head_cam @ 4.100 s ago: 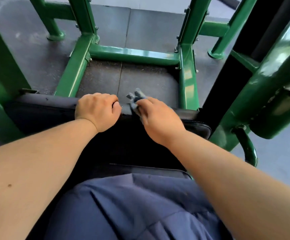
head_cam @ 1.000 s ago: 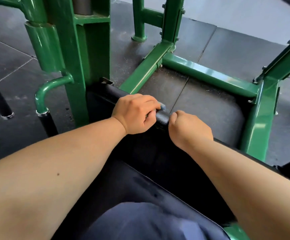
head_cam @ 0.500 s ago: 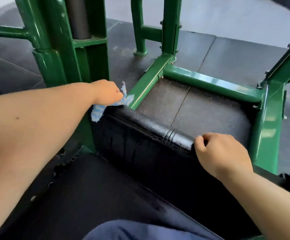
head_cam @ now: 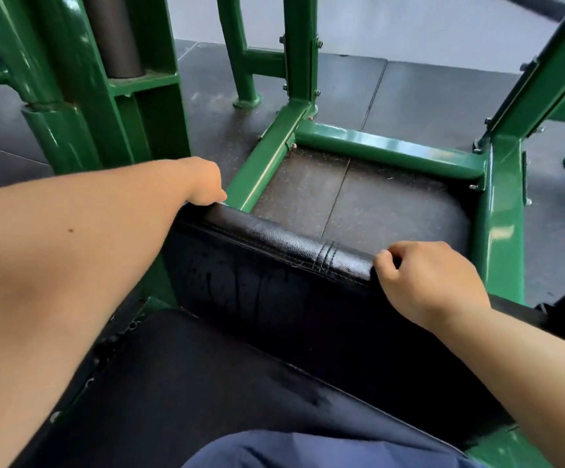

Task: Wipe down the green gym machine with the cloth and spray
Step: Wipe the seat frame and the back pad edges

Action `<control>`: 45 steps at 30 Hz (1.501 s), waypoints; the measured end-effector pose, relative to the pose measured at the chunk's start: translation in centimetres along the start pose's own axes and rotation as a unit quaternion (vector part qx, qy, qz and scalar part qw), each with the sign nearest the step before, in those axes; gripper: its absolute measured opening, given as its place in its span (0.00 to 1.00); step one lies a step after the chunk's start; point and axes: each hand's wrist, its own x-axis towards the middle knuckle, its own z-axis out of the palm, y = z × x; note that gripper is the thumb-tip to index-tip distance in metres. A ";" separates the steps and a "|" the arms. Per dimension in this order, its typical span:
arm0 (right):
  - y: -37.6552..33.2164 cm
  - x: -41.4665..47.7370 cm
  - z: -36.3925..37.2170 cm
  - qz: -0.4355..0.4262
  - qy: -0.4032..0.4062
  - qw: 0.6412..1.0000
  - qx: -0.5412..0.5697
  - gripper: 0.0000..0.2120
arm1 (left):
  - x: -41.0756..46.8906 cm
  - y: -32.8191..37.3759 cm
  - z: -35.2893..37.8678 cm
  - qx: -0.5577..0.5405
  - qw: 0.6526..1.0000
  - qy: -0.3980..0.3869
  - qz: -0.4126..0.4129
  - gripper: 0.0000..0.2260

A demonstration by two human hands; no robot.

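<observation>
- Left hand [head_cam: 207, 184] dropped to left corner of back pad [head_cam: 274, 244], fist bunched on cloth [head_cam: 223, 197], mere sliver showing.
- Right hand [head_cam: 429, 282] grips pad's top edge.
- Pad face wet-streaked; green frame [head_cam: 389, 148] probably left to wipe.

Right hand [head_cam: 429, 282] grips black pad [head_cam: 291, 244] top edge; left hand [head_cam: 203, 180] at left end (fingers hidden).

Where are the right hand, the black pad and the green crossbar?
right hand [head_cam: 433, 285]: head view, back of the hand.
black pad [head_cam: 274, 239]: head view, rounded top edge.
green crossbar [head_cam: 389, 149]: head view, shiny top face.
</observation>
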 end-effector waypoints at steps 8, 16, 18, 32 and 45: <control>0.7 0.3 -0.1 0.017 -0.007 0.997 0.080 0.14 | -4.6 13.2 -1.2 -0.174 0.976 0.032 0.129 0.17; 3.6 1.9 -3.4 0.210 -0.128 0.841 0.482 0.22 | -7.8 21.6 -4.6 -0.697 0.714 -0.005 0.065 0.16; 2.1 2.1 -3.3 0.161 -0.216 0.894 0.358 0.26 | -7.1 16.9 -3.3 -0.632 0.770 0.077 0.043 0.13; 4.8 1.2 -6.6 0.151 -0.336 0.915 -0.164 0.16 | -7.5 14.3 2.6 -0.312 0.922 0.225 0.041 0.13; 3.7 1.2 -5.9 0.113 -0.280 0.952 -0.054 0.09 | -7.6 14.3 2.6 -0.325 0.910 0.254 0.041 0.12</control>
